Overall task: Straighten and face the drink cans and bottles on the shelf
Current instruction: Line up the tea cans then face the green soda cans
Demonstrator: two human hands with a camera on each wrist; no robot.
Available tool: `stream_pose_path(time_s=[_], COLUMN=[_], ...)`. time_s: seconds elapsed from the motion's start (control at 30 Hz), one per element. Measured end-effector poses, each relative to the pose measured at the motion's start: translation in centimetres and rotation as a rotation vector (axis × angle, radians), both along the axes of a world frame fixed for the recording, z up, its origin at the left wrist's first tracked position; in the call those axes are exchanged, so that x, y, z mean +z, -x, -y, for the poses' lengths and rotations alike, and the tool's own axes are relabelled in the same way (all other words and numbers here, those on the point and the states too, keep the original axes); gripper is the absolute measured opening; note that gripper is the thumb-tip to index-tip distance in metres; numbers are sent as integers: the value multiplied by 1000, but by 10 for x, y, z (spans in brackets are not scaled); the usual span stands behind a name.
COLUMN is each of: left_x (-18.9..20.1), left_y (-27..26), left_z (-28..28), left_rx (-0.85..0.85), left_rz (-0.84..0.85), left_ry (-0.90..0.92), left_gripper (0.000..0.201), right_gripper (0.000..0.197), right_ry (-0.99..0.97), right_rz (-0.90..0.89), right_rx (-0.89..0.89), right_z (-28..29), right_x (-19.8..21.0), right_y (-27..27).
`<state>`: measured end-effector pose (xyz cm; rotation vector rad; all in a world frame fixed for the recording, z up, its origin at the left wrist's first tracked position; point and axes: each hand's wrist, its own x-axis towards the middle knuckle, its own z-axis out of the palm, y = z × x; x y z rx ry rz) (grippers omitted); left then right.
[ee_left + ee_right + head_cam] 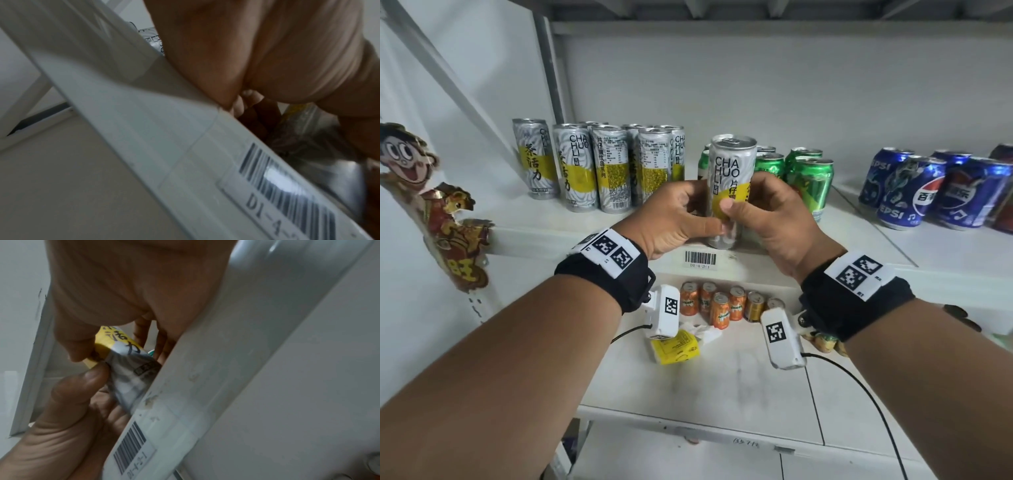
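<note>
Head view, nearest first: both my forearms come in from below, and my left hand [674, 214] and right hand [767, 212] meet on one tall silver-and-yellow can [729, 185] standing at the front lip of the shelf [585, 229]. Each hand has its fingers curled round the can's lower half, left from the left side, right from the right, with the right thumb pressed on the yellow band facing me. I hold it between the two palms, so neither hand is nearer; the can sits dead centre of the grip. Its long axis runs upright, perhaps tipped a touch toward me at the top. I cannot tell whether its base is on the shelf or just off it, because my hands cover it.

The right wrist view confirms my thumb and fingers pinching the label just above the shelf edge, close to the barcode tag [701, 257].

The label lettering faces front and a little to the right, so I judge the next move is a small twist about that upright axis, then a slide back and left.

Farther in, the matching tall cans [599, 168] stand grouped to the left, the green cans [808, 178] directly behind and right, and the blue cans [928, 192] well apart on the far right.
</note>
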<state>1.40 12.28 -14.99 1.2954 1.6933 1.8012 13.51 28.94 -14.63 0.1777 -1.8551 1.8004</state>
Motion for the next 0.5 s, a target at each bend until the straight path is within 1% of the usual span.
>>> stream_pose_path(time_s=[0.17,0.3,0.4,0.47,0.5], left_x=[1,0,0,0,0], left_y=[-1,1,-2,-2,-1], left_z=[-5,-7,-6,-3,-2], left_rx=[112,207,197,156,133], left_rz=[-133,-174,-176,-128,-102], left_ry=[30,45,42,22,17], left_gripper=[68,77,72,68,66], right_gripper=[53,67,70,65,59], right_ry=[-27,-68,-3,47,69], right_rz=[-30,-39,-37,-26,-14], right_rx=[-36,-53,-24,18,42], right_z=[-1,1,3,3,3], right_x=[-3,-3,-1,1,1], right_y=[0,-2,-3,-4,-5])
